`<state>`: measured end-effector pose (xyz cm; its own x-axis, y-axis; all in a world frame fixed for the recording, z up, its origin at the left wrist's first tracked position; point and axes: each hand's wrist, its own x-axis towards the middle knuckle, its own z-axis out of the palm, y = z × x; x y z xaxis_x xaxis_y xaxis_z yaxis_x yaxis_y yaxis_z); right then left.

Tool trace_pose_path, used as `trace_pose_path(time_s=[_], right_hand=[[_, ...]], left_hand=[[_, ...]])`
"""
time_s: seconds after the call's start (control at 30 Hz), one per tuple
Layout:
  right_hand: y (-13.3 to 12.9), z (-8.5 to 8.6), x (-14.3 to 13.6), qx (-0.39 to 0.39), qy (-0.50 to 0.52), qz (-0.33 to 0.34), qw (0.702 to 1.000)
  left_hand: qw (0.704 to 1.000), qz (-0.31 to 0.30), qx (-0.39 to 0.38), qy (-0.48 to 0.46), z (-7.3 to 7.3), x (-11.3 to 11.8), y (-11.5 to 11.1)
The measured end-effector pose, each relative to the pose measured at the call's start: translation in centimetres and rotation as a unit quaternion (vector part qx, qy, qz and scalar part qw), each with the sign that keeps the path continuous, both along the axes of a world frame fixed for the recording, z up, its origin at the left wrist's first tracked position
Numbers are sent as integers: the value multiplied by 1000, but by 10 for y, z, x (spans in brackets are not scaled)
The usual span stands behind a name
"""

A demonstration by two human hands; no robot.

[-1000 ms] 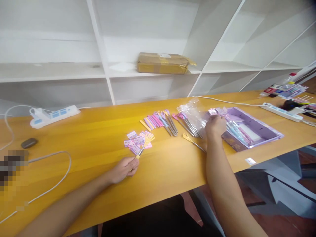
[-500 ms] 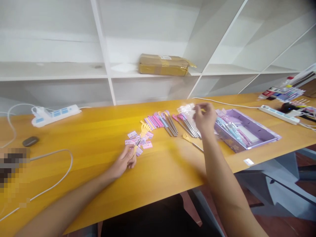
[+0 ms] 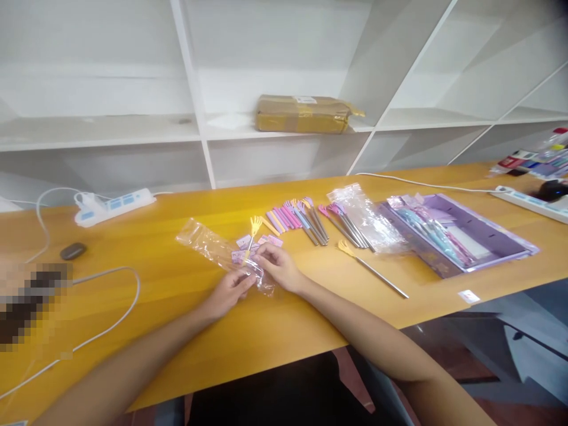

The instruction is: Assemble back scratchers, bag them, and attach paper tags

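Note:
My left hand (image 3: 231, 291) is closed around the lower part of a yellow back scratcher (image 3: 256, 226), whose claw points away from me. A clear plastic bag (image 3: 205, 242) stretches across that hand, and my right hand (image 3: 279, 267) pinches it near the handle. Fingers and film partly hide the handle. Beneath lie several small printed cards (image 3: 271, 240). Beyond my hands are pink, purple and yellow handles (image 3: 284, 218) and several back scratchers with metal rods (image 3: 350, 228). A single extended yellow back scratcher (image 3: 381, 277) lies to the right.
Clear bags (image 3: 368, 216) lie beside a purple box (image 3: 501, 234) holding wrapped items. Power strips (image 3: 116, 206) with white cables stand at both sides. A dark oval object (image 3: 73, 251) is at left. A taped carton (image 3: 306, 115) sits on the white shelf behind the table (image 3: 284, 337).
My right hand has come from the pile of bags on the right to my left hand, bringing a clear bag. My left hand still holds the yellow back scratcher. The view has shifted slightly.

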<state>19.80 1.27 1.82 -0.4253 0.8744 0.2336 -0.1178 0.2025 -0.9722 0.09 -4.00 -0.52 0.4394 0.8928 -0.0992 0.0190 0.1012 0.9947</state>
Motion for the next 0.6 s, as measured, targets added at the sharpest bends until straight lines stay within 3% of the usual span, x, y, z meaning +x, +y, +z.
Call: trace_pose_path(time_s=[0.3,0.47,0.53,0.6], right_hand=[[3,-12,-4,-100,21,58,993],[1,-14,-3,-131,-9,114,985],[3,-11,0,-122,0,80,989],[8,-6,7,-105,35,-14,994]], left_hand=[[995,-24,46,84,7,-2,-1],[986,-24,122,108,18,1,-2],[985,9,139,104,21,1,-2],[982,72,157,81,21,-2,-1]])
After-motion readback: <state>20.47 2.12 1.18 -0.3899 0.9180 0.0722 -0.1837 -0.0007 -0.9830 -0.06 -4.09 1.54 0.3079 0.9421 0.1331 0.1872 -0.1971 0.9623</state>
